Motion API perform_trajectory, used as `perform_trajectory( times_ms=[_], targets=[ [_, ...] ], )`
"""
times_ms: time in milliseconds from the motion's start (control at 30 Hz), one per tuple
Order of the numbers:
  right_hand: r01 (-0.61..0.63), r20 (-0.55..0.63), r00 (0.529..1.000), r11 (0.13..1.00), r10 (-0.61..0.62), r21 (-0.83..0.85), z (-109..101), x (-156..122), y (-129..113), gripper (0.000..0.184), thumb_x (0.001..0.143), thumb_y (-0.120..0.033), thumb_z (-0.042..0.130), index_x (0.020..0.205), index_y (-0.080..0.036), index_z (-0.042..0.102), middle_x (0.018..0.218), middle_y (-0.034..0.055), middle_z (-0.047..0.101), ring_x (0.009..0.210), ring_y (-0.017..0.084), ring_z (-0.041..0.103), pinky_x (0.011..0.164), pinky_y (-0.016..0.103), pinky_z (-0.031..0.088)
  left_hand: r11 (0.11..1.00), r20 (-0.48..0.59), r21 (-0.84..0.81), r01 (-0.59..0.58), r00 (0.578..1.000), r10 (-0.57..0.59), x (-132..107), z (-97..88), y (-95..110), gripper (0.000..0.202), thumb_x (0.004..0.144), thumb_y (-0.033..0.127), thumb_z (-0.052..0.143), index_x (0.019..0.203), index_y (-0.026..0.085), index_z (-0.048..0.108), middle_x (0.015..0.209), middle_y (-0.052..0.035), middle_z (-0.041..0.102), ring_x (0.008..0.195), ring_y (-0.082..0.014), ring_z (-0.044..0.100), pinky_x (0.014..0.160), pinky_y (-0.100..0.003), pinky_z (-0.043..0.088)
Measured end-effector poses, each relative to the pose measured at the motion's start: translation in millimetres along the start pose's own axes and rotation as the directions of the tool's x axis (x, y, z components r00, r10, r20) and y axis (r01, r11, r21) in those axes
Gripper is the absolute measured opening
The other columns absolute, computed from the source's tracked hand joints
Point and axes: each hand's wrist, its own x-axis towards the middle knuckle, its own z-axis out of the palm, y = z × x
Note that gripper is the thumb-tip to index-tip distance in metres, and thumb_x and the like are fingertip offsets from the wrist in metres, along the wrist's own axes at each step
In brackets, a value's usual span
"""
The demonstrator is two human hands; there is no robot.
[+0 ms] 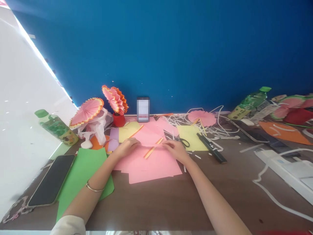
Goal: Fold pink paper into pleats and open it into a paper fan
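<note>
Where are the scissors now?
In the head view, the scissors lie right of centre on the table, just beyond the right hand, at the edge of the right yellow paper.

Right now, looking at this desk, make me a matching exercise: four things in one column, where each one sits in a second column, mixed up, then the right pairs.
Things
1. flat dark phone
2. standing phone
3. scissors
4. orange strip

Places
A. on the pink paper, between the left hand and the right hand
B. left of the green sheet
C. at the yellow sheet, just beyond the right hand
D. propped against the blue wall

Pairs: 1-B, 2-D, 3-C, 4-A.
</note>
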Motion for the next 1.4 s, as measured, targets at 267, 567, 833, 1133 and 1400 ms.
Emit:
perform_trajectory(
  times_ms=[267, 567, 833, 1133, 1400],
  targets=[
    [-0.08, -0.006, 0.997, 0.99, 0.081, 0.115, -4, -1, -5, 0.016, 0.071, -0.032, 0.058, 0.07, -0.019, 0.066, 0.076, 0.0031, 0.068, 0.074, 0.019, 0.062, 0.073, 0.034, 0.048, 0.781, -0.12, -0.571, 0.253, 0.915, -0.384, 2, 8.0, -9, 0.029, 0.074, 0.042, 0.057, 0.079, 0.013, 0.064, 0.078, -0.0059, 0.067, 0.066, -0.016, 0.063, 0.065, -0.028, 0.051],
    [-0.104, -0.237, 0.945, 0.895, 0.225, 0.433, 43, -11, -25, 0.026, 0.066, -0.039, 0.066, 0.076, -0.014, 0.067, 0.074, 0.0073, 0.068, 0.069, 0.019, 0.063, 0.066, 0.033, 0.052, 0.191, -0.07, -0.981, 0.026, 0.875, -0.479, 9, 33.1, 30, 0.054, 0.065, 0.038, 0.07, 0.107, 0.012, 0.048, 0.116, -0.0173, 0.056, 0.105, -0.0245, 0.056, 0.096, -0.042, 0.04],
    [-0.054, -0.236, 0.959, 0.917, 0.158, 0.396, 62, -23, -42, 0.023, 0.072, -0.037, 0.061, 0.078, -0.017, 0.068, 0.081, 0.0072, 0.07, 0.077, 0.022, 0.064, 0.073, 0.033, 0.051, 0.176, -0.041, -0.981, 0.075, 0.816, -0.577, 9, 54.9, 57, 0.045, 0.06, 0.025, 0.075, 0.096, 0.014, 0.05, 0.113, -0.0158, 0.059, 0.105, -0.0263, 0.056, 0.091, -0.042, 0.044],
    [-0.1, -0.158, 0.969, 0.886, 0.19, 0.453, 64, -22, -41, 0.02, 0.07, -0.035, 0.064, 0.077, -0.016, 0.068, 0.081, 0.0076, 0.07, 0.077, 0.022, 0.064, 0.072, 0.033, 0.05, 0.216, -0.045, -0.97, 0.11, 0.794, -0.606, 10, 46.7, 56, 0.037, 0.064, 0.031, 0.072, 0.09, 0.011, 0.056, 0.092, -0.0138, 0.068, 0.091, -0.0247, 0.063, 0.086, -0.04, 0.046],
    [-0.093, -0.103, 0.983, 0.89, 0.154, 0.447, 58, -21, -40, 0.023, 0.07, -0.04, 0.063, 0.071, -0.017, 0.063, 0.074, 0.0064, 0.067, 0.073, 0.02, 0.061, 0.071, 0.033, 0.049, 0.111, 0.043, -0.987, 0.12, 0.849, -0.527, 6, 43.5, 51, 0.035, 0.07, 0.035, 0.067, 0.093, 0.009, 0.06, 0.097, -0.0152, 0.066, 0.083, -0.0205, 0.063, 0.077, -0.033, 0.048]
  ],
)
